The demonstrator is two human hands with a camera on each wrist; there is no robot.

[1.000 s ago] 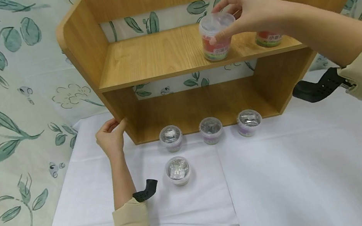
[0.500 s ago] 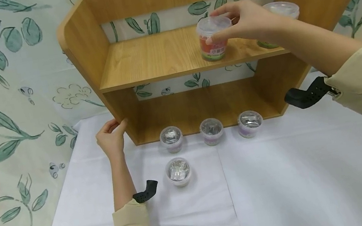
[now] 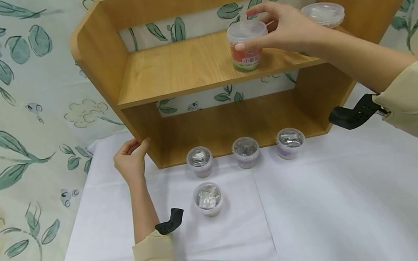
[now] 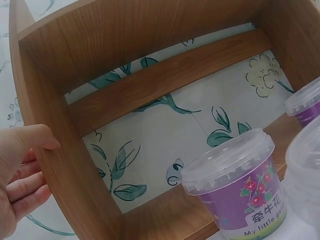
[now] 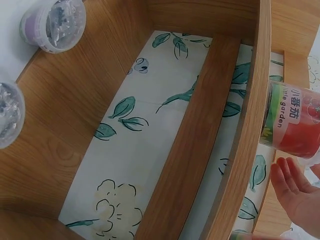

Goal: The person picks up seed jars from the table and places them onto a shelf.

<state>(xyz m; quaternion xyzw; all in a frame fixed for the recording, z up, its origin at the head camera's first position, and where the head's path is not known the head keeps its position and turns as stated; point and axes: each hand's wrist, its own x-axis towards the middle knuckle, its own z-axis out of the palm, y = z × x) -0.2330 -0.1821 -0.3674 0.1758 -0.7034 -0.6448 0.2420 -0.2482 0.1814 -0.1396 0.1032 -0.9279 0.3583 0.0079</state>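
Observation:
My left hand (image 3: 131,162) grips the front edge of the left side panel of a wooden shelf (image 3: 183,64), with the thumb inside and the fingers outside. On the upper board, my right hand (image 3: 286,26) holds a lidded plastic planting cup (image 3: 248,59) with a red label. Its thumb is on the near side, with fingers behind the rim. The cup stands upright near the board's front edge. A similar lidded cup (image 3: 324,14) is to the right, partly hidden by the right forearm. In the left wrist view, a purple-labelled cup (image 4: 240,200) is near the shelf's lower opening.
Three small purple-labelled cups (image 3: 246,153) line the lower board's front edge. Nearer, another clear-lidded cup (image 3: 208,199) stands on the white tablecloth (image 3: 326,212). Behind the shelf hangs a leaf-patterned cloth (image 3: 4,147).
The red-labelled cup and my right hand have shifted slightly left along the upper board. The right forearm has lowered, exposing the other cup's lid. My left hand keeps its hold.

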